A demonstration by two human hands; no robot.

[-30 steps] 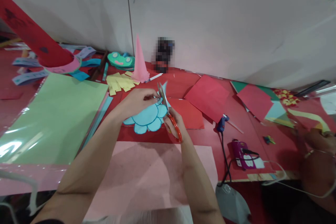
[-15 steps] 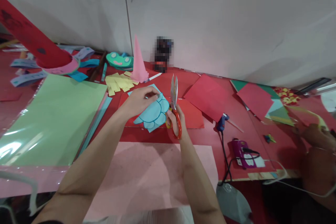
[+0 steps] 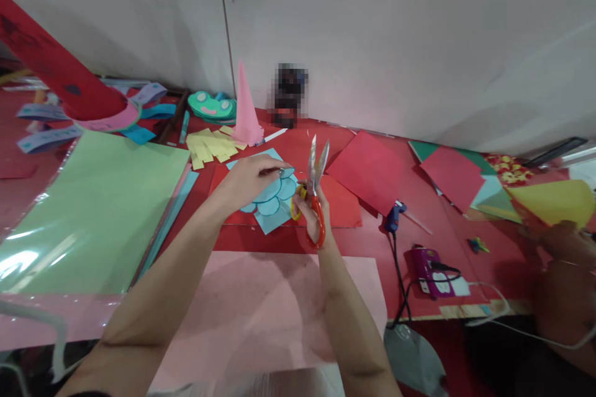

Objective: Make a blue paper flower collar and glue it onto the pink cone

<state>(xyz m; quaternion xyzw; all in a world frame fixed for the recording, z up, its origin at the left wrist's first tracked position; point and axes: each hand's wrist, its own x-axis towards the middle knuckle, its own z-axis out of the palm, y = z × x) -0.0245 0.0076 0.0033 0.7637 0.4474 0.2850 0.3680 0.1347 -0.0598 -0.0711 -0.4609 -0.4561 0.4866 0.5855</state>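
Observation:
My left hand (image 3: 251,181) is closed on a light blue paper cutout (image 3: 269,206) with scalloped, darker-outlined edges. A plain blue sheet (image 3: 274,222) shows beneath the cutout. My right hand (image 3: 321,209) grips scissors (image 3: 312,181) with a red and a yellow handle loop. Their blades stand apart, pointing up and away from me, just right of the cutout, with no paper between them. Under both hands lies a red sheet (image 3: 343,206).
Yellow strips (image 3: 212,146) and a pink paper cone (image 3: 246,115) stand behind my left hand. To the left lie green sheets (image 3: 93,217) in plastic. A glue gun (image 3: 395,216) and purple adapter (image 3: 431,270) trail cables. Another person's hand (image 3: 565,245) holds yellow paper (image 3: 554,201).
The scissor blades have opened wider and shifted slightly right. The blue cutout has turned and lifted in my left hand, baring more sheet below. The other person's yellow paper now faces up broadly.

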